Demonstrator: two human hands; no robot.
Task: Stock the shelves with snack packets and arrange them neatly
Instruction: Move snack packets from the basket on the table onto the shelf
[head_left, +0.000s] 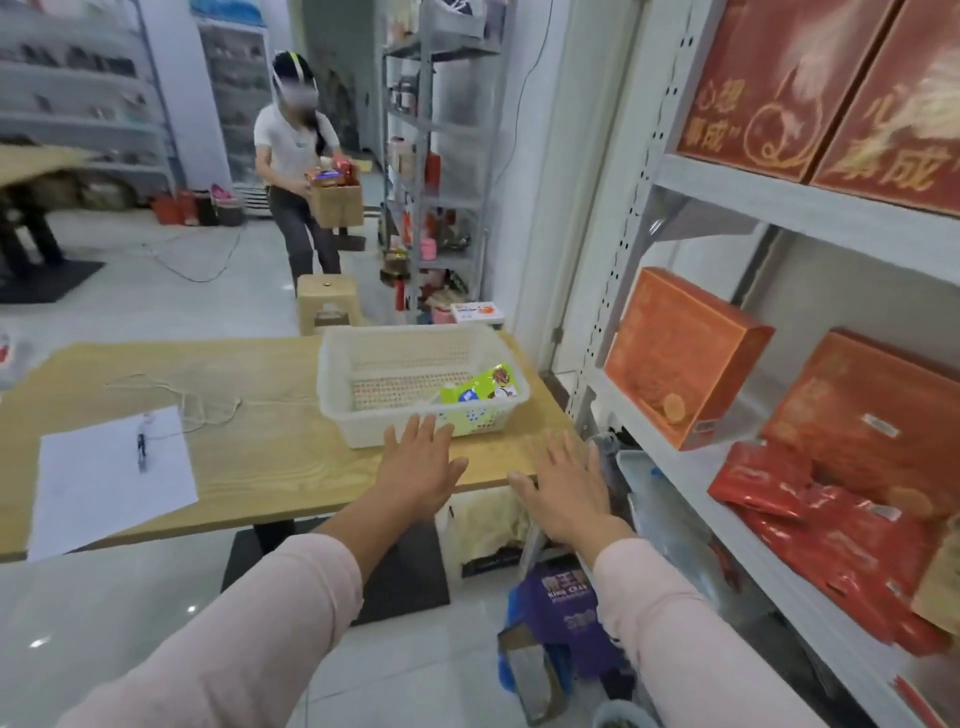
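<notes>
Left hand (421, 462) and right hand (563, 488) hover flat, fingers straight, slightly spread. Basket (332, 374) at twelve o'clock holds perhaps a snack packet (483, 387); shelves (779, 205) at three o'clock.

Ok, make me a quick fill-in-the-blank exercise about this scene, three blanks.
1. The green packet lies in the white ____.
2. The pen lies on a sheet of ____.
3. The left hand and right hand are both open and hold ____.
Missing words: basket; paper; nothing.
</notes>
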